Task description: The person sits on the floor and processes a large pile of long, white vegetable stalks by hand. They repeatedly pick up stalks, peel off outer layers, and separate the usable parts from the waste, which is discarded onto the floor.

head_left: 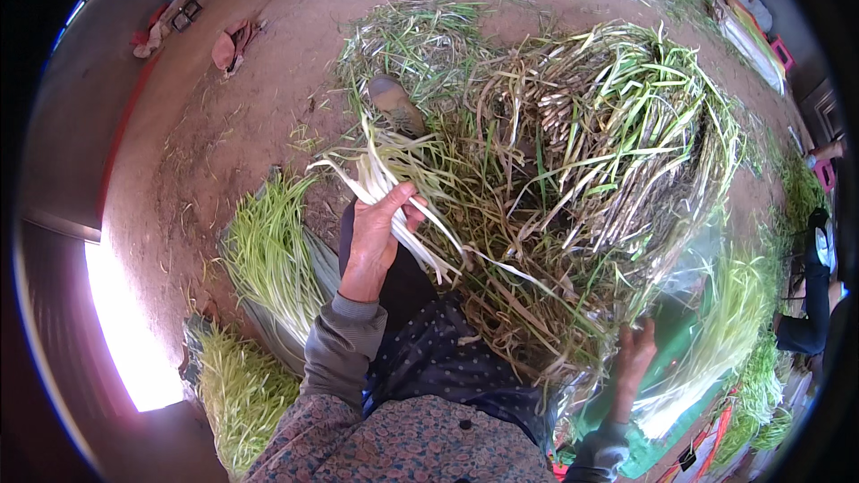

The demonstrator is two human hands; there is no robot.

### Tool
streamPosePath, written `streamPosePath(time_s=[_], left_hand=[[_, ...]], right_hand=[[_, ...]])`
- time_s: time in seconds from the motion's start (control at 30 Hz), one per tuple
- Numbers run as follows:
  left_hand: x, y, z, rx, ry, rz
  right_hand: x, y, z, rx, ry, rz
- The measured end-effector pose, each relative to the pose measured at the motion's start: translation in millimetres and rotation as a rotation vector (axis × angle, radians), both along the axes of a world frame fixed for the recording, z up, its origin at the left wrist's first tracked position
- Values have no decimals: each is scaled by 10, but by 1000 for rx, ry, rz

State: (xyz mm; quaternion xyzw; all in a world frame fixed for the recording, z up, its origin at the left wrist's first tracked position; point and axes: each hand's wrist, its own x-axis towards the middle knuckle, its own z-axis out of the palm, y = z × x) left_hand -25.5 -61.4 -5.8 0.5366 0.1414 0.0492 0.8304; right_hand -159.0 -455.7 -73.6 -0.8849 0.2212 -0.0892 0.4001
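My left hand [383, 231] is closed around a bunch of slender white-stemmed green stalks [374, 172], their pale ends fanning out past the thumb. One long pale strand [510, 266] trails from the bunch toward the right. My right hand [633, 353] is lower right, a little blurred, with its fingers apart and nothing visible in them. It is near a clear plastic sheet and the edge of a large heap of untrimmed stalks [617, 134], which has brownish ends and green leaves. Loose dry leaves [528, 304] cover the ground in front of my lap.
Cleaned pale green stalks lie in one bundle [273, 250] and another pile [237, 394] on the left. More pale stalks [716, 349] lie on green plastic at the right. A shoe [396, 103] rests by leaf scraps [416, 40]. Another person's dark sleeve [810, 286] shows far right.
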Motion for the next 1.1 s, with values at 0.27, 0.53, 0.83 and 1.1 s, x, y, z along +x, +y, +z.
streamPosePath(time_s=[0.27,0.53,0.83,1.1], left_hand=[[-53,-203,52,-91,39,-98],[-106,-196,7,-516,102,-175],[44,89,492,-752,-389,-329],[-409,-397,-146,-659,164,-338]], right_hand=[[809,1599,577,-51,-408,778],[570,1720,295,490,-57,762],[9,919,349,700,265,486],[932,1087,431,326,-135,346]])
